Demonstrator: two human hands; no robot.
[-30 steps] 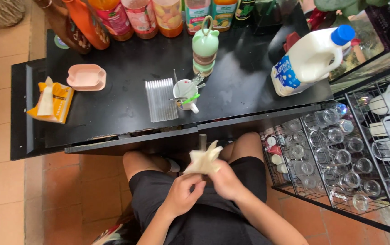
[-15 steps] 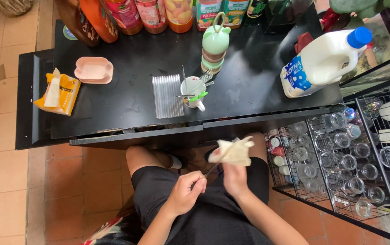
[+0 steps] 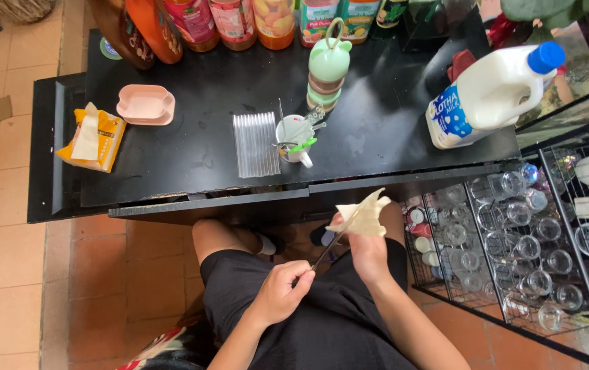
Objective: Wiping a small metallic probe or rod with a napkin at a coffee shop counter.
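Standing across the top of the view, the black counter [image 3: 191,157] carries a row of coloured bottles [image 3: 191,20] along its far edge. To the right of it a wire rack [image 3: 513,260] holds many clear glasses. On the right part of the counter a white milk jug [image 3: 486,96] with a blue cap lies tilted. Near the middle there is a green and brown stacked container [image 3: 327,72], a ribbed clear sheet [image 3: 254,144] and, just beside it, a white cup [image 3: 294,137] with thin tools inside. At the left lie a yellow tissue pack [image 3: 92,137] and a pink dish [image 3: 145,104].

Below the counter edge the person sits in black shorts. The right hand [image 3: 368,247] is closed around a crumpled cream cloth [image 3: 363,216], held above the right knee. The left hand [image 3: 282,291] grips the lower end of a thin dark stick [image 3: 328,248]; its upper end reaches into the cloth, perhaps wrapped by it, but this is not clear.
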